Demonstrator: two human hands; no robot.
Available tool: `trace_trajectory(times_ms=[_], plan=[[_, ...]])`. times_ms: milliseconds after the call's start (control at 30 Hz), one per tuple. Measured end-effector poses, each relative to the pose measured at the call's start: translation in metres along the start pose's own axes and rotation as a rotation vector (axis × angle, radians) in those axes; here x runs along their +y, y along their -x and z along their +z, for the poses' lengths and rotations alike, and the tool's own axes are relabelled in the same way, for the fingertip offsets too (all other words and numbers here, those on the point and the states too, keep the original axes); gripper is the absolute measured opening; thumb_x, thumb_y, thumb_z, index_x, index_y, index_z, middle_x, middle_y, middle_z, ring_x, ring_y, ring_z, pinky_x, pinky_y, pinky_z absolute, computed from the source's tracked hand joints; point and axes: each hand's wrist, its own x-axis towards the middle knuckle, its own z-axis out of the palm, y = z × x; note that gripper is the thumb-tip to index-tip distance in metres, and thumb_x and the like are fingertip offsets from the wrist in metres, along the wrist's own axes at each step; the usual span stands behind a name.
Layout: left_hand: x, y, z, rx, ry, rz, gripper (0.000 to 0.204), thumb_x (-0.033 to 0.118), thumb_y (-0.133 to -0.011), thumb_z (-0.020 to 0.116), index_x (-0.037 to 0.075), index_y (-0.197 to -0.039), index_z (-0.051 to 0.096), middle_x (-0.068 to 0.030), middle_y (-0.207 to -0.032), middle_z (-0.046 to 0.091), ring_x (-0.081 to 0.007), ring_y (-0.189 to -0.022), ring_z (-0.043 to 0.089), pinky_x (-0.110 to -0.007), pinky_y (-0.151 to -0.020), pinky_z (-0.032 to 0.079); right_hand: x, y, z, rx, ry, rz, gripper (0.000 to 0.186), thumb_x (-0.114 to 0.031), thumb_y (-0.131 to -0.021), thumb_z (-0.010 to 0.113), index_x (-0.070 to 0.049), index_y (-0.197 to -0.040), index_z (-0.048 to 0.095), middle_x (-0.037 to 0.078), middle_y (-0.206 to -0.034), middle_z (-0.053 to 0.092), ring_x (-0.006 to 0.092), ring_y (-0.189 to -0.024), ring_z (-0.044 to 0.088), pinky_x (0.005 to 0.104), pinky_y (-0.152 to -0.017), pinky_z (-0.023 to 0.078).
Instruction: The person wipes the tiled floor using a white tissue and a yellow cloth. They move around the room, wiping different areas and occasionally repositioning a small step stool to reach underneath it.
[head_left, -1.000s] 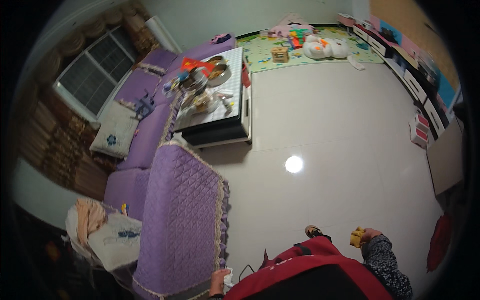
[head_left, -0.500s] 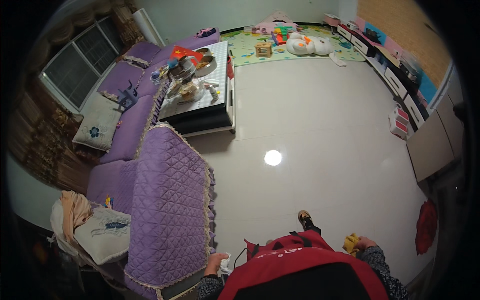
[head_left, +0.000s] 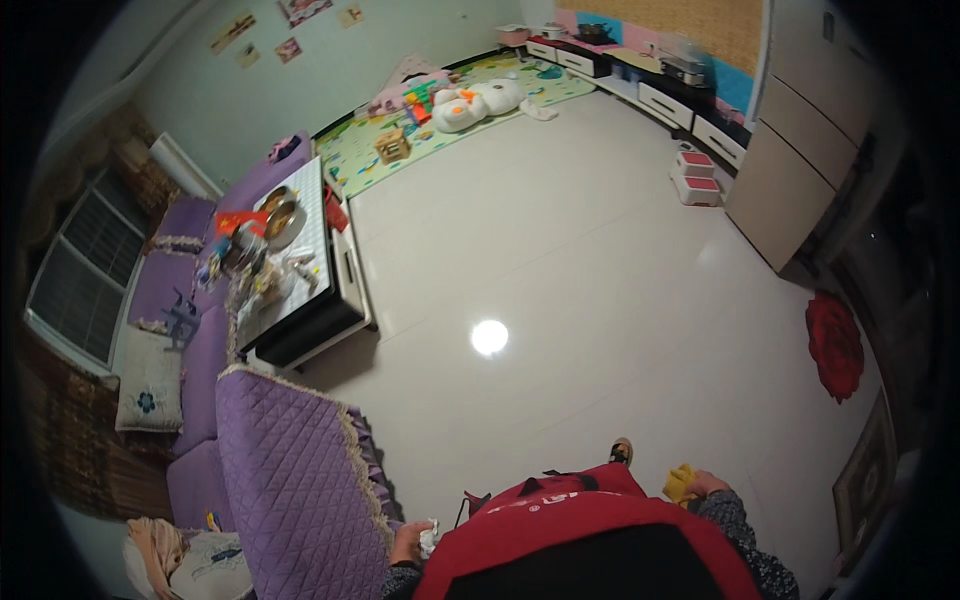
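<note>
In my right hand (head_left: pixel 712 484) is a crumpled yellow cloth (head_left: pixel 680 484), gripped at my side just right of the red apron (head_left: pixel 570 500) I wear. My left hand (head_left: pixel 408 543) hangs by the arm of the purple quilted sofa (head_left: pixel 290 480). Its fingers are closed on a crumpled white tissue or cloth (head_left: pixel 429 540); which of the two I cannot tell. One shoe (head_left: pixel 621 451) shows on the tiled floor ahead of the apron.
A low table (head_left: pixel 345 280) crowded with bowls and bags stands at the left. A patterned play mat (head_left: pixel 370 175) with toys lies at the back. On the right are a red-and-white step stool (head_left: pixel 695 180), a tan cabinet door (head_left: pixel 790 180), a red rug (head_left: pixel 835 345) and a doormat (head_left: pixel 866 485).
My view has turned to the right, so the room's furniture shifts left and a doormat comes into sight. Both hands keep hold of their cloths at my sides.
</note>
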Motion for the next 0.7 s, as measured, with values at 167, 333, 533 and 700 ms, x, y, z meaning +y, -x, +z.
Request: trace_trajectory(times_ms=[167,333,533,700], plan=[[0.074,0.017,0.169,-0.074,-0.303,0.298,0.017,0.008,-0.071,0.065,-0.002,-0.085,0.064,-0.0091,-0.071,0.062,-0.0218,-0.058,0.059,-0.034,-0.05,0.049,0.095,-0.026,-0.024,-0.047,-0.066,0.106,0.049,-0.033,-0.06,0.07,-0.006,-0.1,0.063,0.017,-0.1,0.063,0.0293,-0.095,0.06,0.0371,-0.082,0.046],[0.098,0.007,0.314,-0.102,-0.348,0.323,0.013,0.006,-0.071,0.066,-0.002,-0.081,0.063,-0.0079,-0.071,0.061,-0.02,-0.057,0.058,-0.036,-0.051,0.051,0.149,-0.054,-0.086,-0.178,-0.052,0.221,0.067,-0.025,-0.061,0.075,-0.003,-0.118,0.05,0.016,-0.115,0.056,0.0287,-0.103,0.055,0.0347,-0.089,0.043],[0.105,-0.002,0.404,-0.147,-0.493,0.234,0.018,0.005,-0.072,0.065,-0.005,-0.085,0.061,-0.0102,-0.073,0.061,-0.0212,-0.06,0.059,-0.036,-0.053,0.052,0.161,-0.098,-0.149,0.106,-0.272,0.085,0.067,-0.018,-0.058,0.076,-0.005,-0.117,0.049,0.015,-0.107,0.058,0.0267,-0.1,0.056,0.0353,-0.085,0.045],[0.133,-0.033,0.434,-0.145,-0.642,0.274,0.016,0.006,-0.073,0.064,-0.006,-0.083,0.061,-0.0122,-0.072,0.061,-0.0233,-0.06,0.059,-0.039,-0.051,0.054,0.14,-0.139,-0.164,0.131,-0.459,-0.113,0.066,-0.012,-0.056,0.075,-0.005,-0.116,0.049,0.013,-0.105,0.06,0.0241,-0.099,0.057,0.0346,-0.083,0.046]])
